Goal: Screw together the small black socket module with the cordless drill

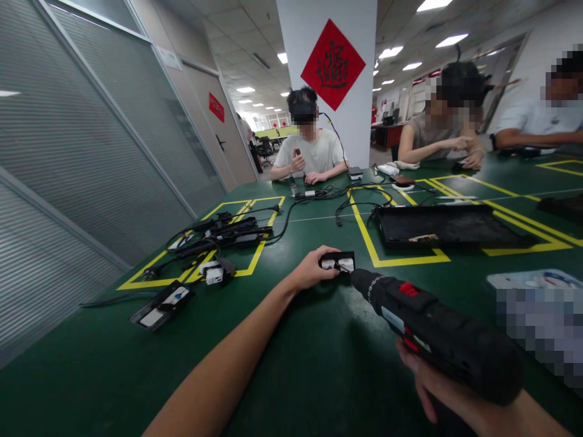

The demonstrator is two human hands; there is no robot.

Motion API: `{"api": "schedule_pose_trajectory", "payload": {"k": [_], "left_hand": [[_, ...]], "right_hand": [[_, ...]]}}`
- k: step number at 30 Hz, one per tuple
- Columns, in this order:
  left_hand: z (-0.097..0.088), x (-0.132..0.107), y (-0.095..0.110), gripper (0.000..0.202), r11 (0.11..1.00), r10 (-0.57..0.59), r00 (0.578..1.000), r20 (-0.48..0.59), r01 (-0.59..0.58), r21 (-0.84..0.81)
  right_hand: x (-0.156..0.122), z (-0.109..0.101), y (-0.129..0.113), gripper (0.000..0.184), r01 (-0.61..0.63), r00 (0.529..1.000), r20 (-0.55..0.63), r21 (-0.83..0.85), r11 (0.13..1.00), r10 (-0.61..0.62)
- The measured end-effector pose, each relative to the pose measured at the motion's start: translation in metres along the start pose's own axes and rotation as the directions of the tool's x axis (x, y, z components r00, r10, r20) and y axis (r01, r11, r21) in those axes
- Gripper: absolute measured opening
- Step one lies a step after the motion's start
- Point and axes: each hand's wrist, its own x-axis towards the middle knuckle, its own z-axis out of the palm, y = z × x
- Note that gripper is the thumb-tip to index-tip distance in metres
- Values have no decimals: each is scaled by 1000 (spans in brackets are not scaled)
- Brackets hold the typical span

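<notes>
My left hand (314, 269) grips the left end of a small black case with white parts inside (347, 264), which rests on the green table. In my right hand (437, 373) is a black and red cordless drill (419, 321), its grip mostly hidden below the body. The drill points left, and its bit reaches the white parts in the case; whether it sits on a screw I cannot tell. A similar black case with white parts (163, 305) lies on the table to the left.
Black cables and black strips (228, 233) lie within yellow tape at left, near a white adapter (213, 273). A long black tray (446, 227) stands at right, beyond a pale box (537, 285). Across the table sits a person (312, 145); others sit at right.
</notes>
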Motion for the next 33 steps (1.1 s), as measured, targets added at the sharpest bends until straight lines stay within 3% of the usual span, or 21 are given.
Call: {"api": "schedule_pose_trajectory", "payload": {"k": [7,16,24,27,33], "left_hand": [[-1,0,0,49,999,18,1000,-4,-17,32],[-1,1,-1,48,999,29,1000,-8,-29,27],[-1,1,-1,49,999,33,999,-13,-33,37],[-1,1,-1,49,999,33,999,-8,-32,35],[-1,1,-2,49,999,28,1000,-8,-28,21]], "right_hand": [[-5,-2,-13,17,8,1000,6,76,997,-9],[-2,-3,-1,21,-7,1000,-21,101,995,9],[-3,-5,1,13,-7,1000,-4,78,997,7],[1,-4,10,15,-10,1000,8,72,997,9],[22,7,51,11,5,1000,0,41,999,-5]]}}
